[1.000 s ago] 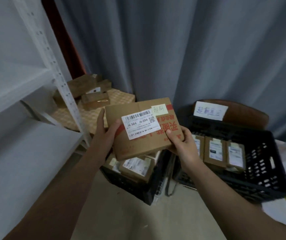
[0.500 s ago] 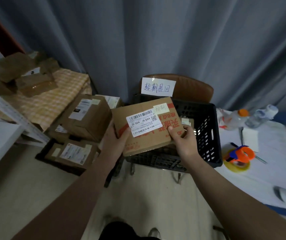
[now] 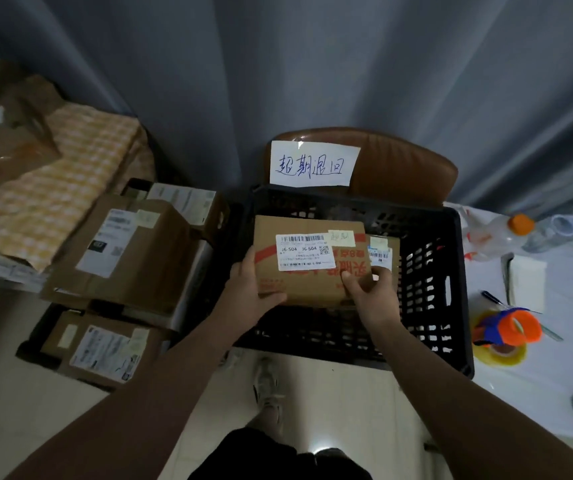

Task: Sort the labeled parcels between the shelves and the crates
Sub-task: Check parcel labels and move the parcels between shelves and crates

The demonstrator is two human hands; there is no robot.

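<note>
I hold a brown cardboard parcel (image 3: 307,285) with a white J6-S04 label, red print and a small yellow note. My left hand (image 3: 248,292) grips its left edge and my right hand (image 3: 369,296) grips its lower right corner. The parcel sits low inside the black plastic crate (image 3: 430,271), which rests on a brown chair with a handwritten paper sign (image 3: 314,164). Another labelled parcel (image 3: 383,249) lies in the crate behind it, partly hidden.
A second black crate (image 3: 32,348) on the floor at left is piled with labelled boxes, a large one (image 3: 129,258) on top. More parcels lie on a checked cloth (image 3: 70,161) far left. At right, a white table (image 3: 555,341) carries a tape dispenser, bottles and paper.
The view swung from the shelf to the chair crate. Both hands carried the parcel forward and down, from above the crate's front edge into it.
</note>
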